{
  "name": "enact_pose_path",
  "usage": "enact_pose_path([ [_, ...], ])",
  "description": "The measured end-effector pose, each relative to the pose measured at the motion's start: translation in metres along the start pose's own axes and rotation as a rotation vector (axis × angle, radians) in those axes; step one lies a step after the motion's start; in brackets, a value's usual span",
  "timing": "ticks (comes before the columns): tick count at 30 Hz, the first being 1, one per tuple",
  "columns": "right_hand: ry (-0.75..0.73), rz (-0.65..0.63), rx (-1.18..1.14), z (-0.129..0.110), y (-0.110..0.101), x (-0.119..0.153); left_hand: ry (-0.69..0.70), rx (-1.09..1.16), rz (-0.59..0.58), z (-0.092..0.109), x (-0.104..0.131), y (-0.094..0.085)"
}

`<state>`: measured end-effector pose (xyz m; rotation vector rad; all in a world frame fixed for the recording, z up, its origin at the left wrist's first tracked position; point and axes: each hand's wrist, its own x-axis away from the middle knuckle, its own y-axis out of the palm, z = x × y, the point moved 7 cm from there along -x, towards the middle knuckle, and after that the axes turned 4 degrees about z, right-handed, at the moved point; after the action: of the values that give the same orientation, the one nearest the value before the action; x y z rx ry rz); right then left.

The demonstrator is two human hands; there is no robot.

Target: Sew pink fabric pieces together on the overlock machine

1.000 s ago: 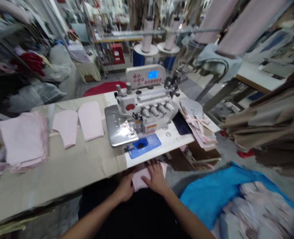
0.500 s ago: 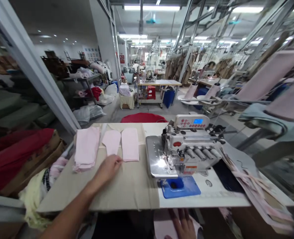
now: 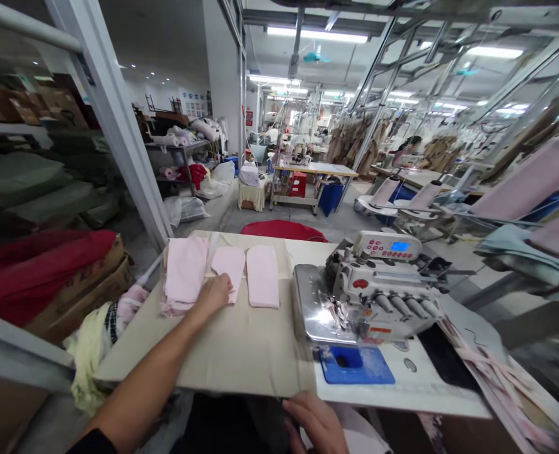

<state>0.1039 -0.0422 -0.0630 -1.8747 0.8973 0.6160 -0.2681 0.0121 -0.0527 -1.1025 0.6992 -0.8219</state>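
My left hand (image 3: pixel 217 295) is closed, its fingertips pinched at the lower part of a pale pink fabric piece (image 3: pixel 227 260) with a rounded top. To the right of that piece lies a second cut pink panel (image 3: pixel 263 277), flat on the beige cloth cover (image 3: pixel 241 353). A stack of pink fabric pieces (image 3: pixel 187 268) sits on the left, beside my left wrist. At the table's front edge, my right hand (image 3: pixel 317 424) has curled fingers; what they grip is hidden. Below it, pink fabric (image 3: pixel 362 432) shows under the tabletop.
An overlock sewing machine (image 3: pixel 378 284) stands to the right, with a blue plate (image 3: pixel 357 364) in front of it. Pink strips (image 3: pixel 491 372) lie at the table's right end. A metal post (image 3: pixel 123 126) rises on the left. Thread cones (image 3: pixel 386 191) stand behind the machine.
My left hand has moved up along the middle pink piece. My right hand, flat on the pink fabric before, has shifted left and curled its fingers. The view has turned slightly left.
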Motion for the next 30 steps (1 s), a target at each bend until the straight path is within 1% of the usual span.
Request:
enact_pose_path([
  [2, 0.027, -0.036, -0.081, -0.009, 0.003, -0.030, 0.010, 0.010, -0.024, -0.003, 0.001, 0.003],
  [3, 0.036, -0.042, -0.123, -0.012, 0.004, -0.039, 0.013, 0.014, -0.034, -0.005, 0.001, 0.004],
  [5, 0.050, -0.052, -0.181, -0.017, 0.006, -0.050, 0.019, 0.021, -0.057, -0.008, 0.001, 0.006],
  [8, 0.078, -0.096, -0.195, -0.017, 0.011, -0.047, 0.057, 0.026, -0.116, -0.007, 0.000, 0.010],
  [11, 0.116, -0.154, -0.194, -0.013, 0.018, -0.035, 0.079, 0.004, -0.177, -0.003, 0.002, 0.017],
  [13, 0.138, -0.184, -0.187, -0.010, 0.021, -0.028, 0.071, -0.013, -0.193, -0.002, 0.003, 0.019],
  [16, 0.154, -0.206, -0.170, -0.008, 0.023, -0.023, 0.040, -0.010, -0.161, -0.004, -0.001, 0.011],
  [20, 0.176, -0.239, -0.168, -0.006, 0.023, -0.031, -0.013, 0.056, -0.021, -0.009, -0.008, -0.014],
  [22, 0.199, -0.240, -0.177, -0.003, 0.025, -0.038, 0.014, 0.115, 0.010, -0.003, -0.002, -0.019],
  [24, 0.224, -0.210, -0.190, -0.001, 0.030, -0.045, 0.098, 0.186, -0.005, 0.012, 0.016, -0.019],
  [25, 0.235, -0.178, -0.180, 0.001, 0.033, -0.048, 0.149, 0.220, -0.024, 0.023, 0.030, -0.019],
  [27, 0.254, -0.096, -0.099, 0.002, 0.039, -0.052, 0.266, 0.289, -0.085, 0.046, 0.066, -0.025],
  [29, 0.264, -0.051, 0.011, 0.001, 0.047, -0.056, 0.418, 0.383, -0.199, 0.071, 0.108, -0.038],
  [30, 0.258, -0.061, 0.045, 0.000, 0.053, -0.059, 0.552, 0.496, -0.298, 0.085, 0.132, -0.049],
])
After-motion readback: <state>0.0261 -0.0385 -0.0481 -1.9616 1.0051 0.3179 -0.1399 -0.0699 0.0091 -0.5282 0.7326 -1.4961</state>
